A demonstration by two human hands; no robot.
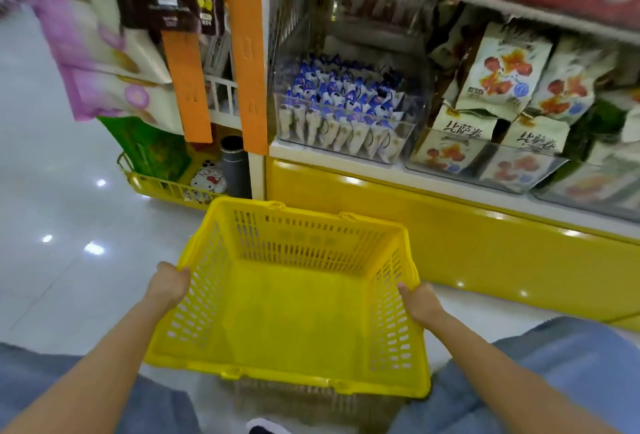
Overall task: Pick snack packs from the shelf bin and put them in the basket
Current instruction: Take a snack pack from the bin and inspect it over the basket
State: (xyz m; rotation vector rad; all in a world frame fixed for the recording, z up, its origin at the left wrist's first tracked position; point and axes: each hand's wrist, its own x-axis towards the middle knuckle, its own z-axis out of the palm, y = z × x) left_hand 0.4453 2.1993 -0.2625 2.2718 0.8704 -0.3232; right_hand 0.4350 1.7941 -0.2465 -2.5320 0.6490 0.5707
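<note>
The basket [207, 295] is near and centre, between the person's knees. The left hand [169, 283] holds its left rim and the right hand [420, 302] its right rim. Beyond it, farther and to the right, stands the shelf unit [450, 236]. On its lowest shelf the shelf bin [346, 148] sits at the left end, with the snack packs [332, 97] standing in rows inside it. Just right of that, a second bin [485, 174] holds larger bags [498, 73]. Left of the shelf bin rises an upright post [247, 52]. Left of the post a low wire rack [162, 187] rests on the floor [52, 191], with a flask [233, 163] at its right end.
</note>
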